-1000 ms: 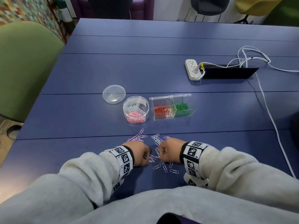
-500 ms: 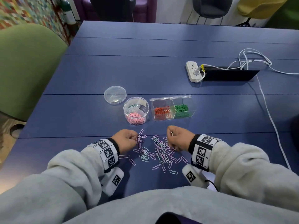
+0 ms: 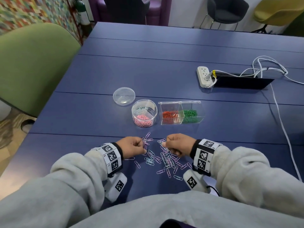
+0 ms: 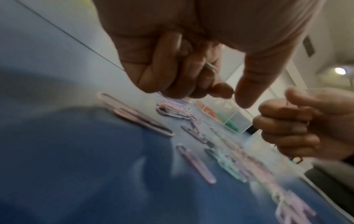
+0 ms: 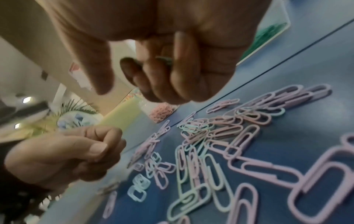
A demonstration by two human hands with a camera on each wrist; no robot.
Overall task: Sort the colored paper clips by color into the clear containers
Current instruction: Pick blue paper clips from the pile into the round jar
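Observation:
Loose pastel paper clips (image 3: 164,159), pink, lilac and pale blue-green, lie scattered on the blue table (image 3: 148,71) between my hands. My left hand (image 3: 141,143) sits at the pile's far left, fingers curled, with a clip (image 4: 210,68) tucked in them. At the far right edge of the pile my right hand (image 3: 165,143) also has curled fingers, holding a greenish clip (image 5: 164,60). Beyond stand the round clear container (image 3: 144,102) with pink and pale clips and the rectangular clear box (image 3: 180,102) with orange and green clips.
A round clear lid (image 3: 124,96) lies left of the round container. A white power strip (image 3: 204,76) with white cables (image 3: 279,112) sits far right beside a black cable hatch (image 3: 241,82). A green chair (image 3: 32,63) stands at the table's left.
Both hands have moved apart and away from me, from the near middle of the pile to its far edge, uncovering the clips between them.

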